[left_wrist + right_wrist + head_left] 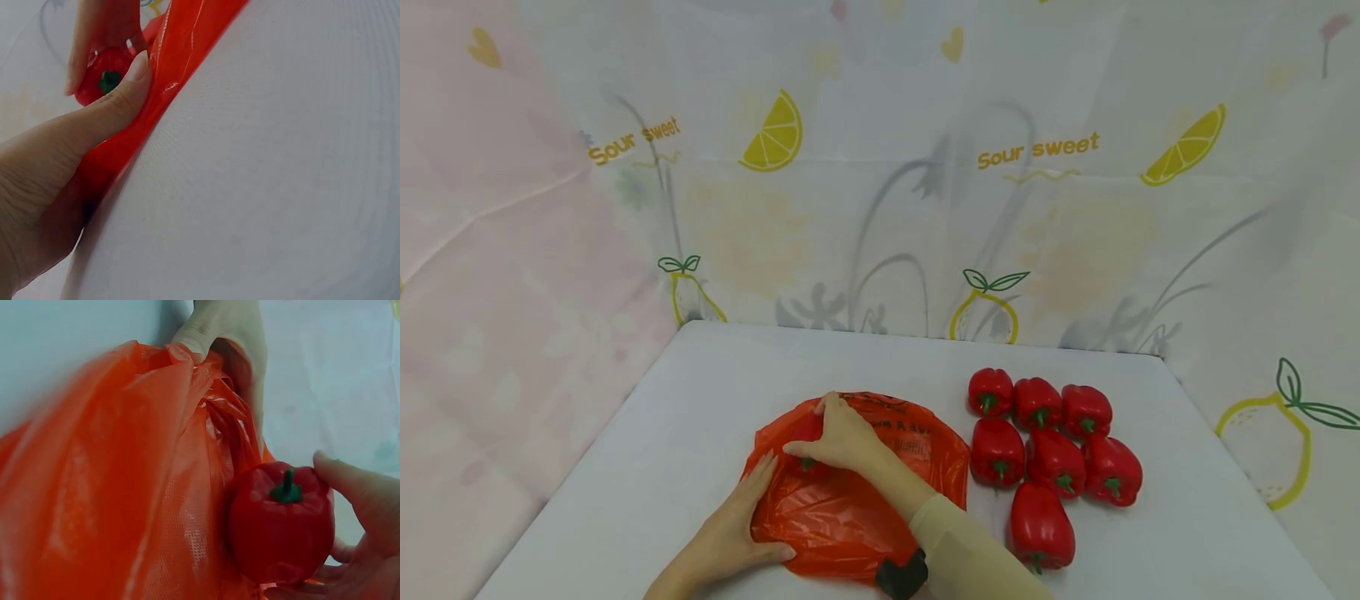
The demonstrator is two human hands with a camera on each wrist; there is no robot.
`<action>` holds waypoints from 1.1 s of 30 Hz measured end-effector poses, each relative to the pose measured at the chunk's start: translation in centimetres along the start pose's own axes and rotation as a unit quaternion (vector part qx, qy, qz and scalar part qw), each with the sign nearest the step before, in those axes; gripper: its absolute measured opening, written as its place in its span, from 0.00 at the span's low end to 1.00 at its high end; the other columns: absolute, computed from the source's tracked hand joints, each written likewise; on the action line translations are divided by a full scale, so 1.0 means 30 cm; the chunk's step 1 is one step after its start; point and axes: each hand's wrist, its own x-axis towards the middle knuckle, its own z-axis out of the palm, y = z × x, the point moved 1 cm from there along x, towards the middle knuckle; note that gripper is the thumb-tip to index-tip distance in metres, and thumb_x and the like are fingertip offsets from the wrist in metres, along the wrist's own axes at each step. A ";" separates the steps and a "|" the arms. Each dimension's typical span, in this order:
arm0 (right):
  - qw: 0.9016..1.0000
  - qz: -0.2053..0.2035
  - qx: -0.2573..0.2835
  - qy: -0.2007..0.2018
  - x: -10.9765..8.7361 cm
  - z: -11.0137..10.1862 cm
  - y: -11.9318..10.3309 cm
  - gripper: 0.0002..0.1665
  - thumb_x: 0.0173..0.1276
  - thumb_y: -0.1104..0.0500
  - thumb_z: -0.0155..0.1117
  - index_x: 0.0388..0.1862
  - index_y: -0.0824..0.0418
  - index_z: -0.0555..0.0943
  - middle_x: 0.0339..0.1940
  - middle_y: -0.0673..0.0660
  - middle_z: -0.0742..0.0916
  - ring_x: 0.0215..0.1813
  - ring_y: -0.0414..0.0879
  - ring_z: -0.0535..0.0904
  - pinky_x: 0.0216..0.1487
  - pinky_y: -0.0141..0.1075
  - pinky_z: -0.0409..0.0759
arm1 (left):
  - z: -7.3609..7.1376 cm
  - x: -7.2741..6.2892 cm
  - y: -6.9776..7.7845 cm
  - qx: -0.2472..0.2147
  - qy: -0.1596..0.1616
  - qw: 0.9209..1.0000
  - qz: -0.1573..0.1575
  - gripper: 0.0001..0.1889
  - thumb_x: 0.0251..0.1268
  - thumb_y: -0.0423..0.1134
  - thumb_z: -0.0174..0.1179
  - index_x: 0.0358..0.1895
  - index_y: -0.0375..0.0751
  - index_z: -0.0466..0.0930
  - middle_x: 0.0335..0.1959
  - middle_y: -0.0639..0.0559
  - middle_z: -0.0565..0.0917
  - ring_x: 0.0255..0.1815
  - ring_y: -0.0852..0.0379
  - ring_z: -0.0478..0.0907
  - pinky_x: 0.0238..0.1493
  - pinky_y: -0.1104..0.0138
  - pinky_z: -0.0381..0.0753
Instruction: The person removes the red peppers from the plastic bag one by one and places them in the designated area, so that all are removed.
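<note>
A red bell pepper (281, 525) with a green stem is held between the thumb and fingers of my right hand (842, 437), over the left part of an orange-red plastic bag (827, 517). The bag lies on the white table with its film crumpled and dark print on it. At the bag's left edge, my left hand (730, 533) grips the film, thumb (119, 103) on the near side and fingers along the far side. In the right wrist view the bag's film is bunched between that thumb and the fingers. The pepper's lower side is partly hidden by the right hand.
To the right of the bag, several red bell peppers (1056, 462) stand close together in rows on the white table (1195, 533). A patterned cloth (880, 208) with lemon prints hangs behind the table and at its sides.
</note>
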 end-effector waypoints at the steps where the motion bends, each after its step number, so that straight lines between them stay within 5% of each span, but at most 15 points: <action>1: 1.000 -0.003 0.001 -0.001 -0.005 0.001 0.001 0.42 0.52 0.35 0.73 0.52 0.60 0.68 0.40 0.54 0.78 0.36 0.45 0.76 0.39 0.37 0.79 | 0.000 0.000 0.000 -0.001 -0.001 1.000 -0.002 0.64 0.41 0.67 0.70 0.76 0.36 0.46 0.76 0.39 0.51 0.73 0.34 0.50 0.62 0.36 0.61; 8: 0.997 -0.057 -0.047 -0.007 -0.058 0.007 0.005 0.55 0.46 0.36 0.77 0.65 0.63 0.67 0.53 0.57 0.73 0.50 0.48 0.76 0.48 0.38 0.81 | -0.003 0.002 0.004 0.004 -0.003 1.000 -0.008 0.63 0.41 0.66 0.70 0.76 0.36 0.47 0.76 0.40 0.52 0.73 0.34 0.52 0.60 0.36 0.63; 17: 0.990 -0.127 -0.066 0.001 -0.132 0.011 0.014 0.51 0.47 0.42 0.79 0.64 0.61 0.66 0.57 0.55 0.73 0.54 0.46 0.73 0.49 0.35 0.80 | -0.002 0.003 0.002 0.006 0.003 1.000 0.000 0.62 0.41 0.66 0.70 0.75 0.34 0.49 0.76 0.38 0.53 0.73 0.34 0.52 0.61 0.37 0.63; 27: 0.970 -0.220 -0.006 0.102 -0.196 -0.021 0.065 0.54 0.46 0.46 0.81 0.68 0.57 0.63 0.60 0.49 0.72 0.59 0.43 0.71 0.52 0.33 0.79 | -0.002 0.003 0.006 0.000 -0.001 1.000 -0.006 0.62 0.41 0.66 0.71 0.76 0.35 0.49 0.76 0.39 0.53 0.73 0.33 0.51 0.60 0.36 0.63; 33: 0.960 -0.246 0.040 0.124 -0.236 -0.070 0.085 0.54 0.45 0.48 0.82 0.68 0.53 0.62 0.61 0.48 0.71 0.61 0.43 0.70 0.52 0.36 0.79 | -0.006 0.001 0.010 -0.003 -0.004 1.000 -0.011 0.62 0.42 0.65 0.71 0.76 0.35 0.49 0.76 0.39 0.52 0.73 0.33 0.51 0.60 0.36 0.63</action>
